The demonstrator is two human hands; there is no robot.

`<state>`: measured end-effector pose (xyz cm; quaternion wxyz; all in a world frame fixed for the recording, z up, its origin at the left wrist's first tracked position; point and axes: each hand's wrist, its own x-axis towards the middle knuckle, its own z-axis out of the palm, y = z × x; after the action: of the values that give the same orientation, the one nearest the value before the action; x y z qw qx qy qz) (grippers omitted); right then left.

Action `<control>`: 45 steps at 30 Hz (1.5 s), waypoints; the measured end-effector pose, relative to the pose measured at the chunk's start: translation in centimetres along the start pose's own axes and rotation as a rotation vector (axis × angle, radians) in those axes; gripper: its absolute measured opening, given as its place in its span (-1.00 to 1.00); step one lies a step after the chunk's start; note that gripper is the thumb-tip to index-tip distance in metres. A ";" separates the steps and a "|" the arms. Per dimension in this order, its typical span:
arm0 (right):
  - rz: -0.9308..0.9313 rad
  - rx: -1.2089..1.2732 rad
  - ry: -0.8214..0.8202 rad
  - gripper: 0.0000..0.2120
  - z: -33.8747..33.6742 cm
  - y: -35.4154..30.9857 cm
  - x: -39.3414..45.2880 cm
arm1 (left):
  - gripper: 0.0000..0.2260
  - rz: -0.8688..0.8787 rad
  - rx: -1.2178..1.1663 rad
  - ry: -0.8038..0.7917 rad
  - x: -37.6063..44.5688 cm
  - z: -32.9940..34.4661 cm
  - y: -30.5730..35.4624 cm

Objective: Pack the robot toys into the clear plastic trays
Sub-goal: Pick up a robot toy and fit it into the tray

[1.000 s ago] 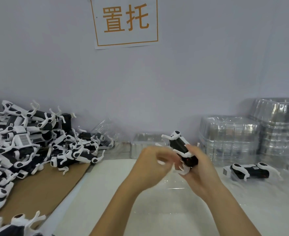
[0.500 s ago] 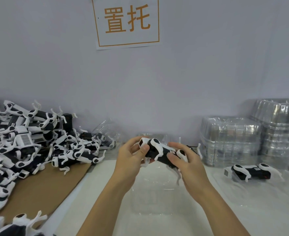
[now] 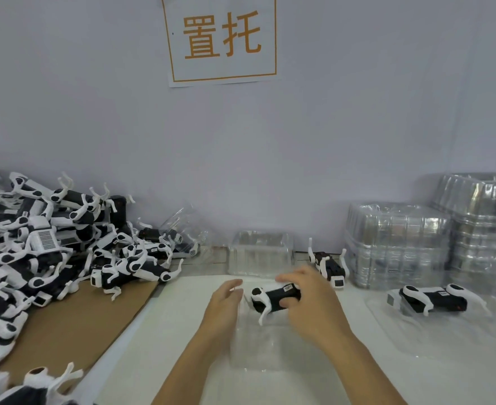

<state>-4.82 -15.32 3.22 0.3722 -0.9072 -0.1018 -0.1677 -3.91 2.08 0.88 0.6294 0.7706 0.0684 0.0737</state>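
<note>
My right hand [image 3: 308, 299] grips a black-and-white robot toy [image 3: 270, 296] by its body, low over a clear plastic tray [image 3: 258, 346] in front of me. The toy lies sideways with a white leg hanging down. My left hand [image 3: 224, 299] is just left of the toy's head, fingers relaxed and off it. Another robot toy [image 3: 433, 299] lies in a clear tray [image 3: 386, 323] at the right. One more toy [image 3: 330, 266] lies behind my right hand.
A big heap of robot toys [image 3: 36, 244] covers brown cardboard [image 3: 74, 325] at the left. Stacks of empty clear trays [image 3: 398, 244] stand at the back right against the wall. A single clear tray [image 3: 259, 252] stands at the back centre.
The toy came down from chest height toward the tray and turned sideways. My left hand let go of it and drew slightly left; my right hand keeps holding it.
</note>
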 end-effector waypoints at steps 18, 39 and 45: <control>0.321 -0.068 0.139 -0.73 -1.1 1.6 0.0 | -0.69 -0.055 -0.011 -0.073 0.1 -0.1 -0.1; -0.107 -0.143 -0.235 -0.69 1.1 -1.6 -1.1 | -0.76 -0.015 0.023 -0.012 0.4 0.1 -0.5; 0.108 -0.244 -0.029 -0.69 -0.7 1.2 -0.1 | -0.74 -0.003 0.052 -0.011 0.7 0.1 -0.5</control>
<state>-4.76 -16.66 2.92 0.2661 -0.9522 -0.0373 -0.1454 -3.24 2.18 0.38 0.6095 0.7870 0.0683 0.0668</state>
